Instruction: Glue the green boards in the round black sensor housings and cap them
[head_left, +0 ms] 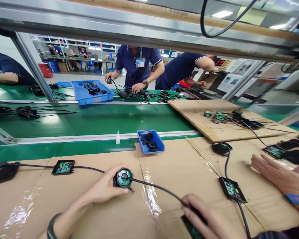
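My left hand (103,189) is closed around a round black part with a green circuit board in it (123,178), resting on the cardboard-covered bench (164,172). A black cable (156,188) runs from that part to my right hand (206,217), which is closed over a small black box with a green board (193,229) at the bottom edge. Most of that box is hidden under my fingers.
A small blue bin of black parts (150,141) and a white glue bottle (118,137) stand by the green conveyor (94,119). Another black board box (232,190) and round part (221,148) lie right. A co-worker's hand (276,174) reaches in from the right. Other people work across the belt.
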`<state>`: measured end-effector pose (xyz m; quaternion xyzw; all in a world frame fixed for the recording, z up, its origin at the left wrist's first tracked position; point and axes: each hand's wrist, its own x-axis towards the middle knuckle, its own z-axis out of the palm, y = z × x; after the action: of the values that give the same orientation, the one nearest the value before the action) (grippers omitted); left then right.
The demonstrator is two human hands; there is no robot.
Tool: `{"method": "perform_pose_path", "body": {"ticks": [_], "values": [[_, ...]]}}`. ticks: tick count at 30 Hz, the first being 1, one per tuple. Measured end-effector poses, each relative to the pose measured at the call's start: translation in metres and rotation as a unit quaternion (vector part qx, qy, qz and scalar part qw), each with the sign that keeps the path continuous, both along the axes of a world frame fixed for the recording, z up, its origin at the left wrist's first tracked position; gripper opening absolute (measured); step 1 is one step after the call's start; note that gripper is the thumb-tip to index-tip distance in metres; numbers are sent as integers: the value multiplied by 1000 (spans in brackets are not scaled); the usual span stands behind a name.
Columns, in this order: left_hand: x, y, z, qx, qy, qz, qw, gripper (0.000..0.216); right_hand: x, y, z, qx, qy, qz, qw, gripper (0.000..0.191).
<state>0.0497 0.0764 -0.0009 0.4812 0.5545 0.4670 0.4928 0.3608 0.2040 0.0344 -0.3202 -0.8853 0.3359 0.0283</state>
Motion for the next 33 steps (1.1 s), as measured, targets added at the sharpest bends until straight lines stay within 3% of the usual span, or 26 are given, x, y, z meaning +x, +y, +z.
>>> {"method": "perform_pose_path", "body": {"ticks": [2,4,7,10,13,16,20,23,25,27,31,33], "values": [[-4,-6,3,-54,-81,-68,993,54,-15,24,21,62,16,4,998,34],[-6,-10,3,-106,-144,-119,977,62,-33,48,26,124,12,18,992,35],[-4,-14,0,-146,-176,-134,964,74,-57,73,1,182,7,61,981,33],[0,-16,0,-191,-145,-83,967,73,-77,74,-33,225,44,83,970,26],[-2,-17,-1,-243,-140,-12,960,70,-113,62,-50,178,108,77,975,26],[-6,-20,-4,-253,-170,32,952,73,-180,54,-58,88,159,42,982,33],[-11,-27,-10,-214,-216,-15,952,74,-283,64,-79,39,149,-34,987,48],[-14,-32,-12,-188,-203,-69,959,71,-323,72,-87,-2,152,-68,986,25],[-15,-36,-12,-155,-155,-79,972,67,-322,70,-79,-31,167,-75,983,11],[-15,-38,-9,-109,-66,-67,990,65,-302,63,-62,-59,201,-71,975,11],[-12,-43,-1,-71,98,-31,992,59,-227,33,-22,-131,271,-40,953,32],[-9,-45,3,-76,130,-33,988,59,-185,14,-11,-240,310,-22,920,37]]}}
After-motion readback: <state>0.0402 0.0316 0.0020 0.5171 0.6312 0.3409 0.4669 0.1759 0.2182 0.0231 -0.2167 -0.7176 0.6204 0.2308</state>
